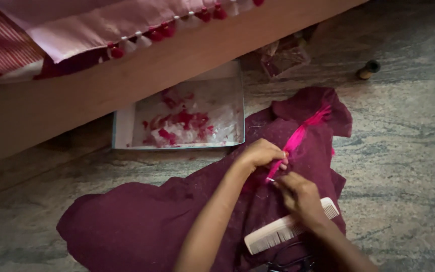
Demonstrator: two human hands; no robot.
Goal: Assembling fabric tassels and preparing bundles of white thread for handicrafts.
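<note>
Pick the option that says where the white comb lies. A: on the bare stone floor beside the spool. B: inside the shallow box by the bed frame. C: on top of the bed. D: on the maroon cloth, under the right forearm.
D: the comb rests on the maroon cloth, partly covered by the right hand and its wrist, well away from the box and spool.

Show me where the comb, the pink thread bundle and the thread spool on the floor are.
comb [278, 232]: head view, on its white spine left of the right wrist.
pink thread bundle [303, 132]: head view, mid-length of the strands above the hands.
thread spool [368, 69]: head view, on its side lying on the stone floor.
</note>
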